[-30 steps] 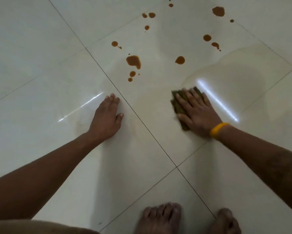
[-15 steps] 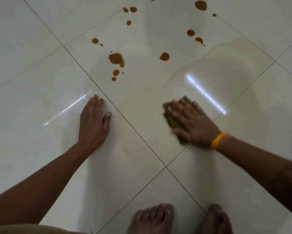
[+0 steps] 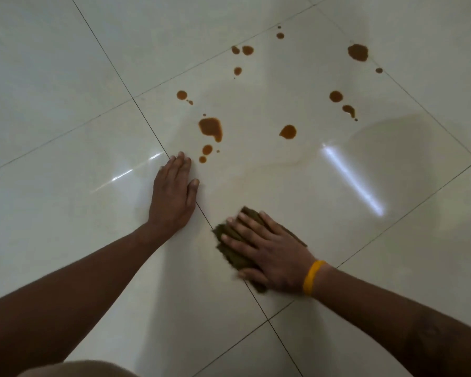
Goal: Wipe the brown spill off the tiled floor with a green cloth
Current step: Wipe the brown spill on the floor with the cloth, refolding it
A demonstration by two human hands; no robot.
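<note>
The green cloth [image 3: 237,247] is a dark olive, bunched wad, stained and blurred at its edges, pressed flat to the tiled floor [image 3: 65,202] under the right hand [image 3: 269,251], whose fingers are spread over it with the palm bearing down; it sits right on a dark grout line, in the lower middle of the view. A yellow band [image 3: 312,277] circles that wrist. The left hand [image 3: 173,194] lies open and flat on the floor, fingers together, holding nothing, its fingertips just beside the nearest drops. The brown spill [image 3: 211,128] is a scatter of separate amber-brown blots across one pale glossy tile: the largest an irregular patch with a tail, two small round drops just below it, a teardrop-shaped one to its right, and more dots and a bigger blot toward the far corner. A faint tan-edged wet film spreads over the tile between the drops and the cloth. Compared with half a second ago, the right hand and cloth have slid back and leftward, from the middle of the wet tile onto the grout line and much closer to the left hand. The view has also tilted forward: the bare feet seen earlier at the bottom edge are out of sight, and more of the far drops show.
</note>
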